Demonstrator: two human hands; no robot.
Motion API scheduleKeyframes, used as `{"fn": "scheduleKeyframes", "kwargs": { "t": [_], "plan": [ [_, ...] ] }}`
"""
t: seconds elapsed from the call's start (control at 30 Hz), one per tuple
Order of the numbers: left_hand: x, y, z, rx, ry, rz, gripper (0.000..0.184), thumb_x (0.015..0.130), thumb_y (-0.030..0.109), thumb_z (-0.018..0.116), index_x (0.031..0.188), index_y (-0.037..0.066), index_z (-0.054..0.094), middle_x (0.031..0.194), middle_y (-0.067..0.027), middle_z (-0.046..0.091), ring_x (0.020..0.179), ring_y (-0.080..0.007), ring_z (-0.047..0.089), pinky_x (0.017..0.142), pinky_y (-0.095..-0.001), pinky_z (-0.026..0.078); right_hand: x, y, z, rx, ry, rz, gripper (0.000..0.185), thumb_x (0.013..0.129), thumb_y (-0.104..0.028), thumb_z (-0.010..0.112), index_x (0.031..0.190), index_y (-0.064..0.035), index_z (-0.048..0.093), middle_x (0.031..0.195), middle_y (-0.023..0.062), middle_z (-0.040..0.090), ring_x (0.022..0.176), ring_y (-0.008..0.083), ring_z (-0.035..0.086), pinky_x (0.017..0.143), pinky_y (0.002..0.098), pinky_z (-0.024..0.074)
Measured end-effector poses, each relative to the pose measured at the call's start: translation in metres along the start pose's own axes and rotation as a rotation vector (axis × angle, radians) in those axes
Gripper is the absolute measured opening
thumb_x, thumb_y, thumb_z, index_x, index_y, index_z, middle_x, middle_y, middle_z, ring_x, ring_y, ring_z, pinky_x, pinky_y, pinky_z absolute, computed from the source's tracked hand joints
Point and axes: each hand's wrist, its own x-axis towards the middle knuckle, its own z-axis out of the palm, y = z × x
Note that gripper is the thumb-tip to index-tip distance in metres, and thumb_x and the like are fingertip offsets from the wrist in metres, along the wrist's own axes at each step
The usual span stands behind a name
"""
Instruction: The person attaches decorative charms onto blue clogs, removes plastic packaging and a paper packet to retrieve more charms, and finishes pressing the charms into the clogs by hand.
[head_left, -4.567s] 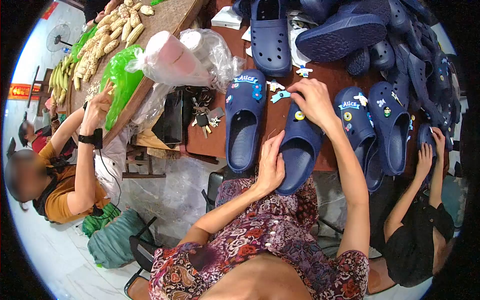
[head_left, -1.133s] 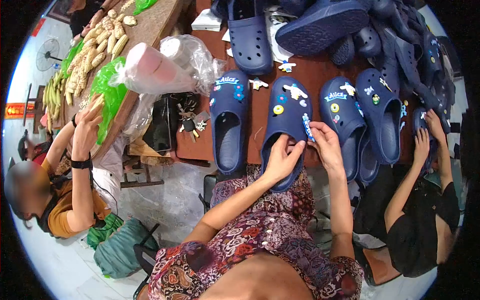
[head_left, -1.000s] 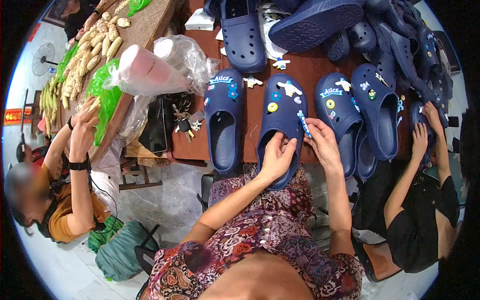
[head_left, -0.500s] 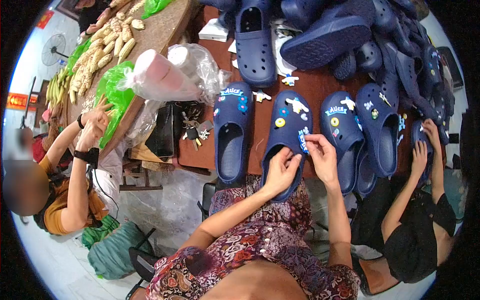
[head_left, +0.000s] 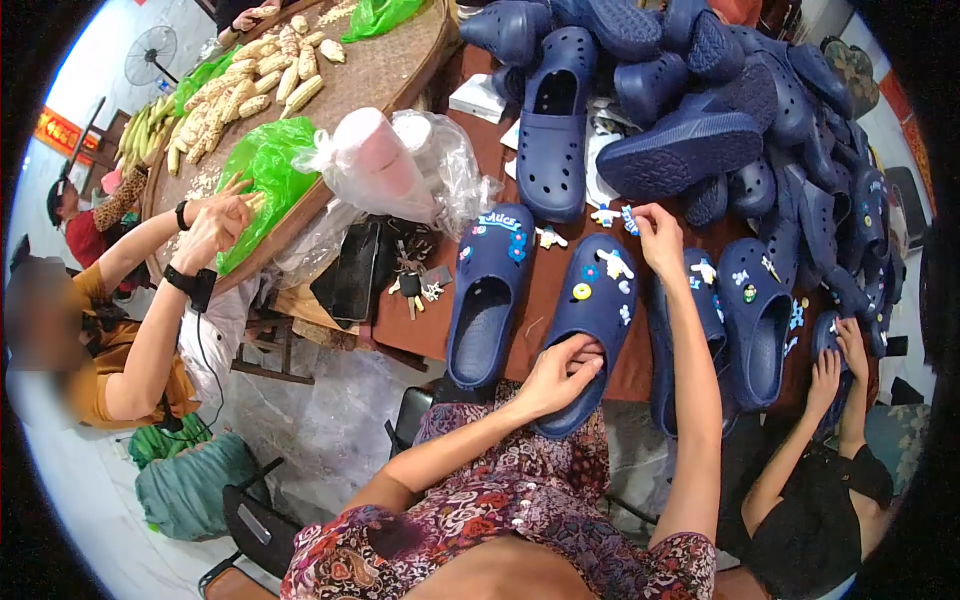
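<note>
My left hand (head_left: 567, 376) is closed on the opening of a navy clog (head_left: 592, 300), some fingers hidden inside. White, yellow and blue charms are on this clog's toe. Just beyond its toe, my right hand (head_left: 659, 238) pinches a blue-and-white charm (head_left: 630, 221) near the tabletop. Beside that charm lies a small white-and-blue figure charm (head_left: 604, 215). Another white charm (head_left: 550, 237) lies between the clog's toe and an ALICE-decorated clog (head_left: 489, 300) on the left. To the right are a partly covered clog (head_left: 708, 300) and another decorated clog (head_left: 758, 310).
Navy clogs are piled (head_left: 740, 110) at the back right. Bagged cups (head_left: 375, 165), keys (head_left: 411, 285) and a black pouch (head_left: 365, 270) are left of the clogs. Corn cobs (head_left: 250, 85) lie on a round tray. A person's hands (head_left: 208, 225) are far left; another's hands (head_left: 835, 360) are right.
My right hand has moved from the clog's side up beyond its toe, with a blue-and-white charm at its fingertips. My left hand stays at the clog's opening. The view has shifted.
</note>
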Motion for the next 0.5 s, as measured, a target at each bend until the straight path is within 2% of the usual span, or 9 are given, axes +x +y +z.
{"fn": "scheduleKeyframes", "kwargs": {
  "t": [0.03,0.17,0.3,0.37,0.47,0.5],
  "plan": [
    [-0.002,0.0,-0.002,0.003,-0.01,0.011,0.034,0.095,0.005,0.057,0.125,-0.008,0.051,0.115,-0.0137,0.063,0.108,-0.0178,0.062,0.093,-0.0292,0.05,0.003,0.003,0.005,-0.034,-0.002,-0.008,0.012,0.088,-0.013,0.06,0.096,-0.0065,0.067,0.092,0.0145,0.068,0.087,0.0317,0.065,0.078,0.0403,0.0495],
    [-0.006,-0.001,-0.005,0.012,0.009,0.015,0.034,0.094,0.005,0.057,0.126,-0.008,0.051,0.117,-0.0152,0.063,0.109,-0.018,0.062,0.093,-0.0297,0.05,0.002,0.021,0.017,0.095,-0.104,0.095,0.016,0.087,-0.014,0.062,0.097,-0.0049,0.071,0.09,0.0106,0.071,0.085,0.0201,0.067,0.079,0.0335,0.0502],
    [-0.007,0.001,-0.005,0.025,-0.002,0.025,0.035,0.094,0.005,0.057,0.126,-0.008,0.051,0.117,-0.015,0.064,0.107,-0.0175,0.062,0.092,-0.0298,0.051,-0.003,0.02,0.012,0.109,-0.152,0.122,0.018,0.087,-0.017,0.062,0.096,-0.0042,0.071,0.091,0.0128,0.071,0.087,0.0238,0.067,0.081,0.0354,0.0503],
    [-0.008,0.004,-0.007,0.055,0.014,0.072,0.035,0.092,0.006,0.056,0.124,-0.007,0.053,0.113,-0.0164,0.067,0.102,-0.0177,0.065,0.086,-0.0297,0.053,-0.002,0.022,0.011,-0.019,-0.155,0.081,0.021,0.088,-0.022,0.062,0.098,-0.0046,0.071,0.094,0.0149,0.071,0.09,0.028,0.067,0.083,0.0379,0.05],
    [-0.007,0.019,-0.019,0.128,-0.029,0.034,0.034,0.094,0.006,0.055,0.126,-0.007,0.053,0.115,-0.0164,0.066,0.105,-0.0172,0.064,0.09,-0.0298,0.052,0.0,0.002,0.007,-0.098,-0.069,-0.011,0.024,0.088,-0.024,0.062,0.1,-0.0052,0.07,0.098,0.0163,0.07,0.092,0.031,0.067,0.085,0.0392,0.0494],
    [-0.007,0.027,-0.026,0.14,-0.057,0.012,0.033,0.094,0.007,0.055,0.124,-0.007,0.055,0.113,-0.0163,0.068,0.105,-0.0174,0.064,0.091,-0.0298,0.051,0.002,-0.013,0.004,-0.052,-0.107,0.004,0.027,0.088,-0.025,0.062,0.103,-0.0042,0.069,0.1,0.016,0.07,0.094,0.0284,0.067,0.085,0.0379,0.0501]
  ]
}}
